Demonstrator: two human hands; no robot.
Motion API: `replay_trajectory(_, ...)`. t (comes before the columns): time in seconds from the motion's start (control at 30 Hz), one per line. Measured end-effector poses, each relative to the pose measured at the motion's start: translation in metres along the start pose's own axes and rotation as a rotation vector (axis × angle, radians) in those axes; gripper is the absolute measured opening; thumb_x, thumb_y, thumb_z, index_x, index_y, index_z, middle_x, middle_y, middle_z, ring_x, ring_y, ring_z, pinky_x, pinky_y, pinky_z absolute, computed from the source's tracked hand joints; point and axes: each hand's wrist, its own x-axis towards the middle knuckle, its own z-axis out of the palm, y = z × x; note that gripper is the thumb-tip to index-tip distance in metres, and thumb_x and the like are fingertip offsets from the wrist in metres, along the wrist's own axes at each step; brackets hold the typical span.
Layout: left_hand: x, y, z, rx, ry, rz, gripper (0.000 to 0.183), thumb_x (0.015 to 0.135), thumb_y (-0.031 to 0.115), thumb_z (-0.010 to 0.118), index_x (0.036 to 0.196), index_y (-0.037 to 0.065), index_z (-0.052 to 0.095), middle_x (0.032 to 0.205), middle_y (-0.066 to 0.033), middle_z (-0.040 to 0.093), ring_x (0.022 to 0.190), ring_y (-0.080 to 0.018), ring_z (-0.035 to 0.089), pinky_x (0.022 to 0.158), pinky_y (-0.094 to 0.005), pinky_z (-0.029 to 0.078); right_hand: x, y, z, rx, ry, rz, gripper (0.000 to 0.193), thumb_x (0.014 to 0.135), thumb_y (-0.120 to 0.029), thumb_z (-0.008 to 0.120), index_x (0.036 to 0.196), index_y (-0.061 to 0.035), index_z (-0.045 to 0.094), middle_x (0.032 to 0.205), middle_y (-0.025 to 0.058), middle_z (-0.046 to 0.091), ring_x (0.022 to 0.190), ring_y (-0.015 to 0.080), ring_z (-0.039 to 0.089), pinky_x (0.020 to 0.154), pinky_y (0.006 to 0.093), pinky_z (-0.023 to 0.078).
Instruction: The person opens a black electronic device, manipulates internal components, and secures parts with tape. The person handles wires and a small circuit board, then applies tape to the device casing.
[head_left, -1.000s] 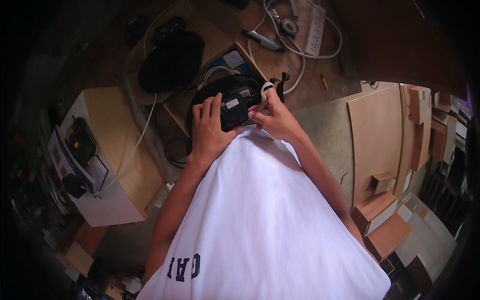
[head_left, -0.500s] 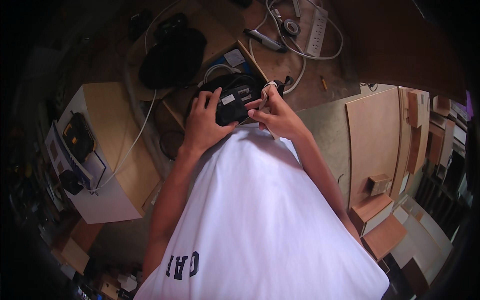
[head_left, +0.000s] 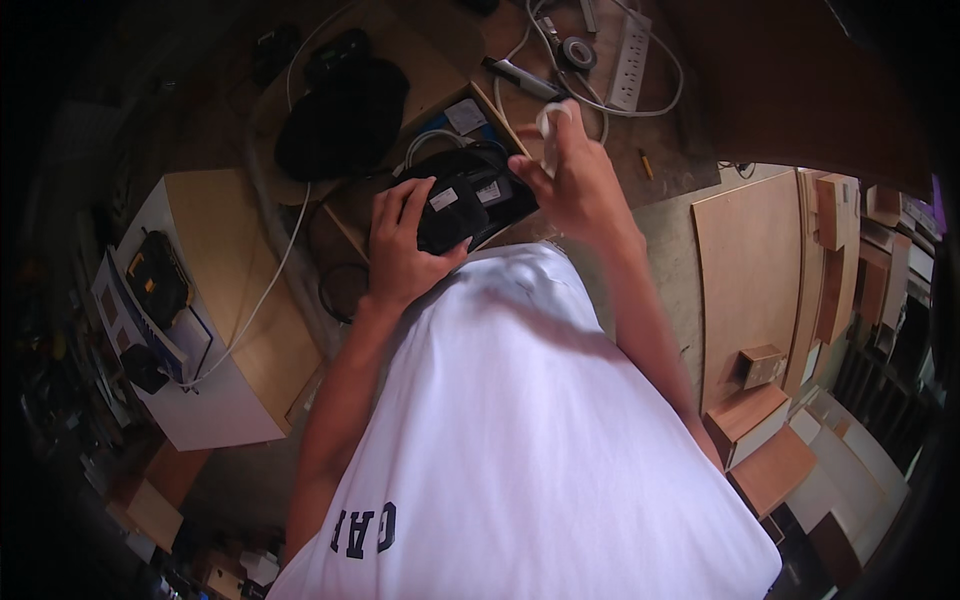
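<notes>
My left hand (head_left: 402, 235) is closed round a black box-shaped device (head_left: 452, 215) with a white label, its thumb at the near edge and its fingers over the left side. Under and beside it, black cables and another labelled black unit (head_left: 488, 193) lie in a shallow wooden box (head_left: 512, 135). Just past the box's right edge, my right hand (head_left: 585, 185) is raised, fingers curled round a whitish, looped strip (head_left: 550, 122). What that strip is made of is too blurred to tell.
A black cap-like item (head_left: 345, 115) lies left of the box. At the back right are a white power strip (head_left: 628, 65), a tape roll (head_left: 578, 54) and looping cables. A yellow pencil-like stick (head_left: 646, 165) is on the table. A cabinet (head_left: 245, 290) stands left; wooden panels (head_left: 750, 270) lie right.
My right hand has moved up and right, away from the black device, taking the whitish strip with it. My left hand stays on the device, which has shifted slightly left.
</notes>
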Motion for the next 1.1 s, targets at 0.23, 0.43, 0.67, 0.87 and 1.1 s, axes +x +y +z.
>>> replay_trajectory(0.23, 0.001, -0.011, -0.005, -0.118, -0.087, 0.074, 0.095, 0.071, 0.017, 0.099, 0.157, 0.006, 0.06, 0.14, -0.0181, 0.063, 0.128, -0.0402, 0.065, 0.11, -0.0499, 0.056, 0.053, -0.017, 0.011, -0.221, -0.309, -0.02, 0.044, 0.093, -0.012, 0.084, 0.128, -0.0104, 0.057, 0.114, 0.0104, 0.084, 0.116, 0.0439, 0.074, 0.093, 0.0543, 0.057)
replay_trajectory(0.43, -0.002, -0.008, -0.006, -0.125, -0.067, 0.03, 0.097, 0.071, 0.016, 0.098, 0.158, 0.006, 0.058, 0.141, -0.0179, 0.064, 0.129, -0.0399, 0.065, 0.111, -0.0497, 0.056, 0.059, -0.018, 0.021, -0.341, -0.317, -0.13, 0.043, 0.093, -0.019, 0.082, 0.131, -0.0149, 0.061, 0.105, 0.0199, 0.08, 0.106, 0.0459, 0.076, 0.086, 0.058, 0.059)
replay_trajectory(0.67, -0.005, -0.017, -0.005, -0.123, -0.068, 0.012, 0.099, 0.07, 0.017, 0.098, 0.159, 0.002, 0.056, 0.145, -0.0188, 0.062, 0.131, -0.0401, 0.063, 0.114, -0.0486, 0.055, 0.063, -0.02, 0.032, -0.454, -0.293, -0.072, 0.044, 0.091, -0.019, 0.085, 0.128, -0.0136, 0.062, 0.106, 0.0205, 0.08, 0.106, 0.0445, 0.078, 0.083, 0.0578, 0.061)
replay_trajectory(0.87, -0.005, -0.02, -0.001, -0.136, -0.076, -0.019, 0.095, 0.069, 0.016, 0.098, 0.155, 0.003, 0.06, 0.143, -0.019, 0.063, 0.131, -0.0404, 0.065, 0.113, -0.0487, 0.056, 0.068, -0.02, 0.044, -0.547, -0.293, -0.089, 0.036, 0.092, -0.013, 0.077, 0.127, -0.01, 0.066, 0.103, 0.0193, 0.081, 0.1, 0.0442, 0.08, 0.082, 0.057, 0.062)
replay_trajectory(1.1, -0.004, -0.023, -0.002, -0.154, -0.082, -0.004, 0.085, 0.07, 0.017, 0.097, 0.146, 0.001, 0.063, 0.137, -0.0181, 0.062, 0.126, -0.0392, 0.063, 0.109, -0.0491, 0.056, 0.07, -0.016, 0.049, -0.539, -0.361, -0.244, 0.034, 0.091, -0.006, 0.074, 0.123, -0.0102, 0.064, 0.096, 0.019, 0.079, 0.098, 0.0452, 0.078, 0.079, 0.0559, 0.06)
